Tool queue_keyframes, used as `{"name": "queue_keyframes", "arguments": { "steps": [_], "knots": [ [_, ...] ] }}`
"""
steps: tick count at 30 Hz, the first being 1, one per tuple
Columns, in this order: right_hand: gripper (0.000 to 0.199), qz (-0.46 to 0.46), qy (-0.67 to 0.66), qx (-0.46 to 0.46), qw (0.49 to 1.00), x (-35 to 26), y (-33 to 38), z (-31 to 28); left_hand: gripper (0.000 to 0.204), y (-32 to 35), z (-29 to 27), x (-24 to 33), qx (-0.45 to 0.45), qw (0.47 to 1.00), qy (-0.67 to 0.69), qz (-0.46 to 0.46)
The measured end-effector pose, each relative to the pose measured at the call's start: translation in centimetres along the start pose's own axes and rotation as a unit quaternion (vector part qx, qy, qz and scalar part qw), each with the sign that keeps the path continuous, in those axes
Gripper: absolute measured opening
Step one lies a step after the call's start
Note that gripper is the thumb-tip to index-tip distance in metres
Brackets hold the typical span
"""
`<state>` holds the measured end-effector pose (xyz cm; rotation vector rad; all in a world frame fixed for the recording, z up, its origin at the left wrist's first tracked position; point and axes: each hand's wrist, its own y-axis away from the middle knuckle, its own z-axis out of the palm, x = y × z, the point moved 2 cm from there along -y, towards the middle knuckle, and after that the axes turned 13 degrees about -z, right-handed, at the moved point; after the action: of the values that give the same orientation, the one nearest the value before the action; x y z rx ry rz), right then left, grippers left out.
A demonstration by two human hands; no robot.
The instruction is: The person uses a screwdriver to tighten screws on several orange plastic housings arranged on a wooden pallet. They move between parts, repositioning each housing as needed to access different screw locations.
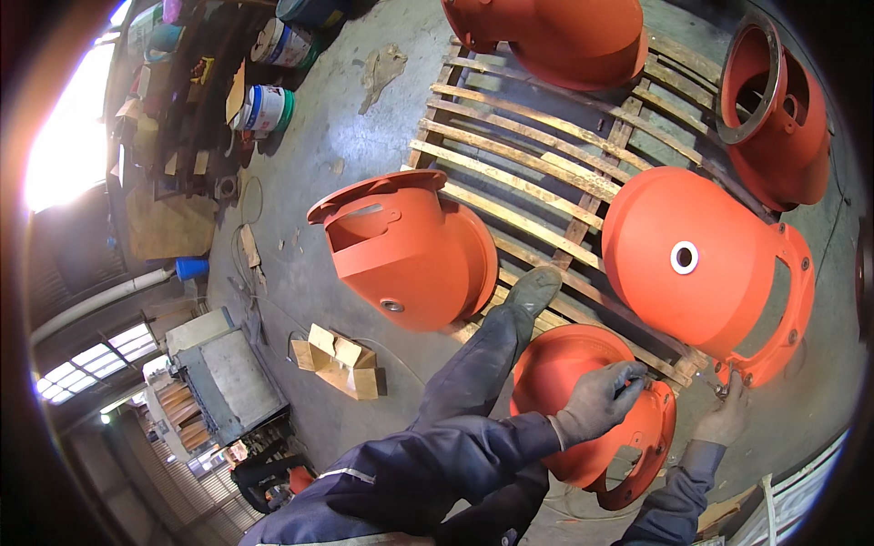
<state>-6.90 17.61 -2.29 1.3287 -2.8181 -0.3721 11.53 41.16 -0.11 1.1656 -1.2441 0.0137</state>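
My left hand, in a grey work glove, is above a small orange-red housing. Its fingers are curled together; whatever they may hold is too small to make out. My right hand, also gloved, is at the near end of the flange of a larger orange-red housing. Its fingertips close round a small metal fastener by a flange hole; its exact kind is unclear. That larger housing lies on its side, with a white-ringed round hole facing up and an oblong opening beside the flange.
A slatted wooden pallet lies under and between the housings, with my boot on its near edge. More orange-red housings stand at left, far side and far right. An opened cardboard box and paint pails are on the floor.
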Motion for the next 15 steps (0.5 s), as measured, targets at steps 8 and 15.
{"name": "queue_keyframes", "arguments": {
  "steps": [8, 15],
  "knots": [
    [0.063, 0.188, -0.3, 0.356, 0.865, -1.8, 4.2, 2.0, 0.031, 0.0, 0.0, -1.2, -0.073, 0.976, 0.15, -0.14],
    [0.039, 0.38, -0.817, 0.096, 0.423, -4.1, 0.6, 3.6, 0.026, -0.4, 1.5, -1.3, -0.057, 0.984, 0.134, -0.101]
  ]
}}
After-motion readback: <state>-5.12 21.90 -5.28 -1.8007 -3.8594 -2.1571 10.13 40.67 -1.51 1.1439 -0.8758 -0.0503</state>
